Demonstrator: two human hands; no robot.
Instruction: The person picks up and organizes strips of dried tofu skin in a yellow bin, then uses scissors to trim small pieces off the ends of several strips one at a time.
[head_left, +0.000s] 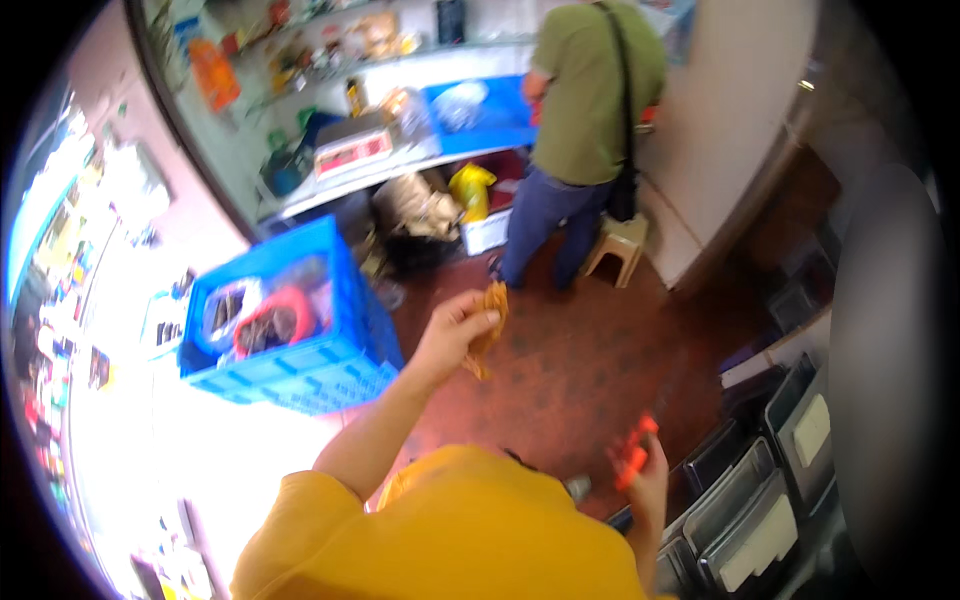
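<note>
My left hand (454, 330) is raised in front of me, its thumb and fingers closed on a crumpled brown-orange piece of material (489, 330), perhaps paper or cloth. Lower and to the right, my right hand (646, 465) holds a bright orange-red object (636, 454), blurred, its kind unclear. To the left of my left hand is a blue plastic crate (277, 375) with a red plastic container (279, 322) and plastic bags inside. The red-brown floor (555, 375) shows beneath both hands.
A person in a green shirt (592, 97) stands ahead at a shelf counter, beside a beige plastic stool (622, 247). A blue tray (487, 124) and a box (352, 150) lie on the counter. Under it are a yellow bag (472, 191) and brown paper (416, 206). Plastic bins (739, 510) line the right.
</note>
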